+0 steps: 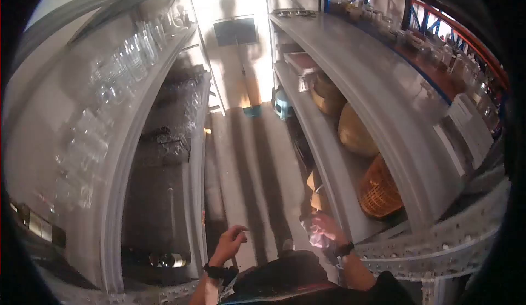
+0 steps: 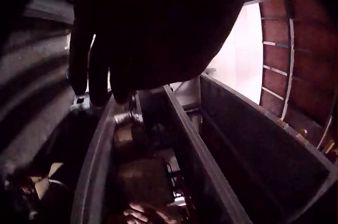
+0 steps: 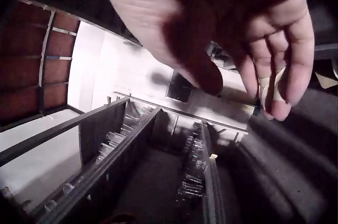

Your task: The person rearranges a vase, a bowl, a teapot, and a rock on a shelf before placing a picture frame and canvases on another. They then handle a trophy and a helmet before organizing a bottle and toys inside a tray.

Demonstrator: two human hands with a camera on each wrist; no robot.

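My left hand [image 1: 229, 245] hangs loosely above the aisle floor, near the lower left shelf, and holds nothing visible. In the left wrist view that hand [image 2: 158, 29] is a dark silhouette with its fingers hanging down. On the other side, my right hand [image 1: 327, 228] is over the aisle beside the lower right shelf. Its fingers hang relaxed in the right wrist view, with the thumb apart from them. Tan pieces [image 1: 315, 195] lie just ahead of the right hand, and a pale crumpled-looking patch [image 1: 318, 242] overlaps it in the head view.
Shelves flank the narrow aisle floor [image 1: 227, 157]. Clear glasses [image 1: 134, 58] line the upper left shelf. On the right are a woven orange-brown basket [image 1: 381, 190], large round brown vessels [image 1: 353, 130] and, higher up, glass jars [image 1: 378, 16]. A blue-green container [image 1: 282, 105] stands at the far end.
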